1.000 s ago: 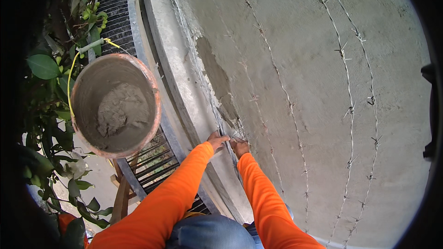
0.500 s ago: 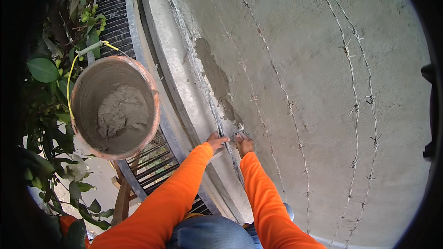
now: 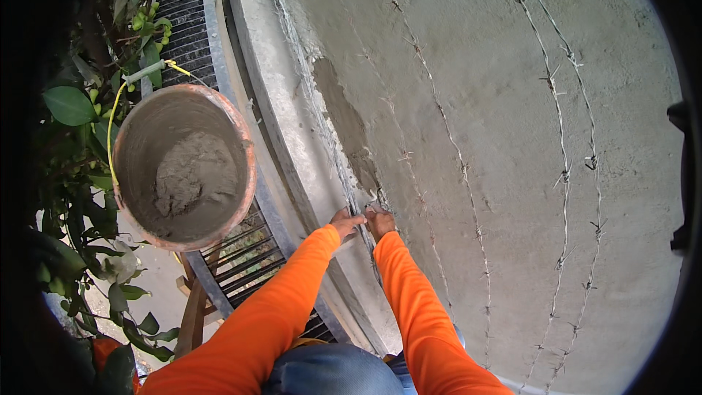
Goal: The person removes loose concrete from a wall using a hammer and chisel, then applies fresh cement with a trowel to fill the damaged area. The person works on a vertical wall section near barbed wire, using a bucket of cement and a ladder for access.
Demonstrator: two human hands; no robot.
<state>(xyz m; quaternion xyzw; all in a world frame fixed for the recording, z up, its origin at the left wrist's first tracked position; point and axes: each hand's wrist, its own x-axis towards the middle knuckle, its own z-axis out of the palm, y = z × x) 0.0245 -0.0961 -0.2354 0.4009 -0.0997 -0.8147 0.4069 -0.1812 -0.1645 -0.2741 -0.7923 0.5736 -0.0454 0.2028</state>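
My left hand [image 3: 346,224] is closed at the twisted strands of barbed wire [image 3: 319,128] along the pale ledge [image 3: 281,91]; its thumb and fingers lie across the wire, and part of the grip is hidden. Close on its right, my right hand [image 3: 379,222] is closed around something mostly covered by the fingers, with a small pale tip showing beyond them. That tip meets the lower end of a dark, wet-looking mortar strip [image 3: 342,110] on the grey plastered surface [image 3: 504,139].
At left, a bucket [image 3: 247,175] with wet mortar [image 3: 196,175] and a yellow handle stands on a slatted metal walkway [image 3: 248,249]. Leafy branches [image 3: 69,106] crowd the far left. More barbed wire strands [image 3: 459,157] cross the plastered surface to the right.
My right hand has shifted slightly left, nearer my left hand. My left hand has hardly moved. The view has shifted slightly.
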